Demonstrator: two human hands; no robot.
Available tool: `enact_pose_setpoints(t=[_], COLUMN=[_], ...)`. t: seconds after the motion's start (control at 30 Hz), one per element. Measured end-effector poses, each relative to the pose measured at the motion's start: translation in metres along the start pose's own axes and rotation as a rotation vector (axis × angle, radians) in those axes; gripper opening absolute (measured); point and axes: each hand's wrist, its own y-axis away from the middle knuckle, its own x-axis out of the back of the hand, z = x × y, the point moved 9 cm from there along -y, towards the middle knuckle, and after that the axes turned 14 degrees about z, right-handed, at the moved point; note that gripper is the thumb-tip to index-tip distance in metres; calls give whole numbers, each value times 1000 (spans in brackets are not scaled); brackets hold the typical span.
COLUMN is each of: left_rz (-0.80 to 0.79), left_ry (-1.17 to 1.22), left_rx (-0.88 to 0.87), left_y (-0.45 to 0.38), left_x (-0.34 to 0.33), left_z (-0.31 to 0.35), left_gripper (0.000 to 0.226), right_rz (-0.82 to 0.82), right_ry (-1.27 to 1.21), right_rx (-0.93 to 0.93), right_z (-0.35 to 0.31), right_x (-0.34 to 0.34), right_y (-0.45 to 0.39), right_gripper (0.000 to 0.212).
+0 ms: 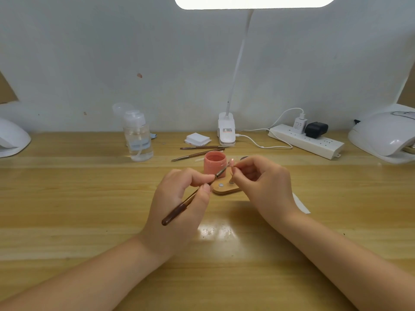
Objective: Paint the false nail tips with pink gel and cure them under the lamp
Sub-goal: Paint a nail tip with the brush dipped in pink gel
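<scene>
On the wooden desk [89, 198], we are pinching the brush [190, 197] in our left hand [179, 203], its bristles meeting the nail tip [231, 163] that our right hand [260, 182] is pinching steady above the open gel pot [215, 163], close for reloading.

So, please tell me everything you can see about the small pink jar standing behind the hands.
The small pink jar is a short round pot, apparently clear plastic filled with salmon-pink gel. It has no lid on and its mouth is open. It stands upright on the wooden table, behind the small wooden stand. The thin brown brush that the left hand pinches crosses in front of its lower right side. Whether the brush touches the jar cannot be told.
</scene>
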Motion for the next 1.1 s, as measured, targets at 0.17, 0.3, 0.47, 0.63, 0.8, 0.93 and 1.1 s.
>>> enact_pose_setpoints(t=[0.17,0.3,0.47,0.63,0.8,0.93,1.1], left_rz=[39,109,162,146,133,135,136], left_ry=[80,203,259,245,243,249,253], left_rx=[68,260,366,371,365,372,375], left_y=[-1,-3,-4,-3,-3,-2,-2], left_x=[4,5,5,2,1,0,2], left_z=[-5,-25,-40,-39,-39,-40,-42], left_gripper=[22,15,17,16,16,16,16], right_rz=[76,28,-102,-148,-180,-215,-153], right_ry=[-32,-88,30,229,356,408,536], right_rx=[-160,-183,-99,12,58,89,158], right_z=[16,13,13,19,25,20,7], right_x=[11,3,-17,-28,-33,-36,-22], right_y=[-9,-5,3,7,8,9,13], right_gripper=[2,3,3,15,11,16,28])
